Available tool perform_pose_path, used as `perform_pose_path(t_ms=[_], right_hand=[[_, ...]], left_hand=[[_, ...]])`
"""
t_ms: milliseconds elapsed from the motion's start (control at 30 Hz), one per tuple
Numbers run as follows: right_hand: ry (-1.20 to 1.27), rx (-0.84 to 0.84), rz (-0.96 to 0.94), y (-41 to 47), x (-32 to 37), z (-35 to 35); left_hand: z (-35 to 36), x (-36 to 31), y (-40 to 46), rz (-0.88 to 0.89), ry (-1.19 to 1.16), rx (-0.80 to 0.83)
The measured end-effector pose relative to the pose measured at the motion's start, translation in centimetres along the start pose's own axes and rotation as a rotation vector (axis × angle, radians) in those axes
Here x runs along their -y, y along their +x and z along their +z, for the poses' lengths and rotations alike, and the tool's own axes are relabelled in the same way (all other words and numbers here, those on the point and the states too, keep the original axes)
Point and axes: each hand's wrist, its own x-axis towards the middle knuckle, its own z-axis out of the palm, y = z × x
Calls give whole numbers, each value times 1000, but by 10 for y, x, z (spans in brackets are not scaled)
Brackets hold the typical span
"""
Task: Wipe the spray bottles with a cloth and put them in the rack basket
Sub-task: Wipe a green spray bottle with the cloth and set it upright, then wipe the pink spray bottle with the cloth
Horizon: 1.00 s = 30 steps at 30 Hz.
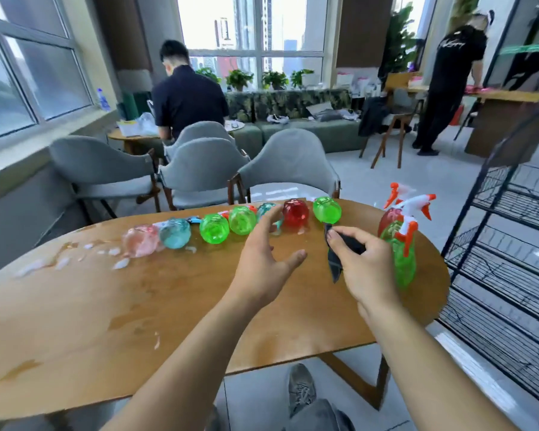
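Both hands are extended forward.
The left hand (pixel 266 253) is spread open, fingers relaxed; the right hand (pixel 360 262) is curled tight, something dark pinched.

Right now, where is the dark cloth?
In the head view, the cloth is held in the right hand, above the table, just in front of the lying green bottle.

Oval tabletop of warm brown wood (pixel 175 306), smooth and semi-glossy, with pale wet smears. Translucent glossy plastic spray bottles in green (pixel 213 228), red (pixel 295 213), teal (pixel 175 233) and pink (pixel 139 241); opaque white and orange plastic trigger heads (pixel 416 203). Dark matt cloth (pixel 336 262), soft and creased. Black matt metal wire rack (pixel 511 219). Grey matt fabric chairs (pixel 293 163) on wooden legs. Glossy pale floor tiles (pixel 433 181).
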Motion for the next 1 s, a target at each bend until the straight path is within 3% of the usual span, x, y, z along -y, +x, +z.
perform_pose_path(t_ms=[200, 400, 500, 800, 1000], right_hand=[[71, 172, 17, -13, 1, 115], [150, 319, 122, -11, -49, 221], [129, 359, 151, -7, -77, 254], [78, 373, 155, 14, -106, 279], [81, 390, 134, 7, -100, 272]], left_hand=[[-95, 65, -14, -116, 94, -159], [-196, 187, 7, -332, 271, -376], [-218, 241, 39, -443, 413, -372], [-222, 317, 93, -490, 521, -279], [-233, 301, 81, -476, 435, -403]])
